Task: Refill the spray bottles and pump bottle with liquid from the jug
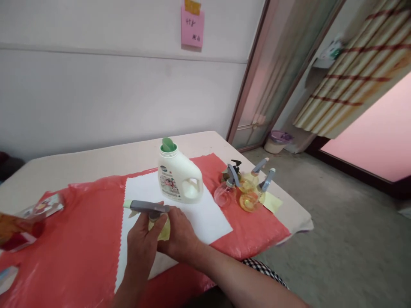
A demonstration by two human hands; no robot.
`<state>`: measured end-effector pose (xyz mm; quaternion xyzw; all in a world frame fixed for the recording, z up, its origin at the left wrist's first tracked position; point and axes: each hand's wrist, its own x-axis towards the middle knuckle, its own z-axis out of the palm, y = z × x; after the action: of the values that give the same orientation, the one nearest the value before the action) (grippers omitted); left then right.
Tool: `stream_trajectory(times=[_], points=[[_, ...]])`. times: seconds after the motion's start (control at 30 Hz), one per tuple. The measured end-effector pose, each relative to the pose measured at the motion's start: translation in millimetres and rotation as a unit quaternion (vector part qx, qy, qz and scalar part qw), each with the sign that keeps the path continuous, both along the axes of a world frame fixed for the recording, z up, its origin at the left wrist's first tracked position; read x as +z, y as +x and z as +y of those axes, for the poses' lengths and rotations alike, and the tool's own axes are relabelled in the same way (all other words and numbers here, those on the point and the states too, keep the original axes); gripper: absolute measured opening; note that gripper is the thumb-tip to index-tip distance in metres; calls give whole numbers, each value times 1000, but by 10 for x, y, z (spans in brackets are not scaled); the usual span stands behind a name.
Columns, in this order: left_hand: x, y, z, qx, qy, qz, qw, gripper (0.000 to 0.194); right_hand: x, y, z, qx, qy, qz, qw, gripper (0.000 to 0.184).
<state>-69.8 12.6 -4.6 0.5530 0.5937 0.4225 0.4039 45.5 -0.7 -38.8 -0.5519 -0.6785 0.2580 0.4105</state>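
Note:
Both my hands are wrapped round a small spray bottle [165, 233] with yellowish liquid and a grey trigger head. Its pale green nozzle points left. My left hand [143, 239] closes on the near left side, below the trigger head. My right hand [181, 234] grips the bottle from the right; some of its fingers are hidden behind it. Just beyond the hands stands a white detergent jug [180, 177] with a side handle, upright and uncapped. A green piece [168, 144] sticks up from its mouth. A white sheet [205, 224] lies beneath.
Several spray bottles [252, 199] and a black-topped pump bottle [236, 163] stand at the right by a yellow note [272, 202]. Red plastic [83, 248] covers much of the table [96, 160]. A blurred orange-red package [16, 233] lies left. A bin [278, 142] stands on the floor.

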Motion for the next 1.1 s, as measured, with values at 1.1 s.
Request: stream_trajectory(times=[1.1], points=[[-179, -316, 207, -101, 95, 71, 988, 63, 114, 161, -3, -57, -54, 72, 994, 73]])
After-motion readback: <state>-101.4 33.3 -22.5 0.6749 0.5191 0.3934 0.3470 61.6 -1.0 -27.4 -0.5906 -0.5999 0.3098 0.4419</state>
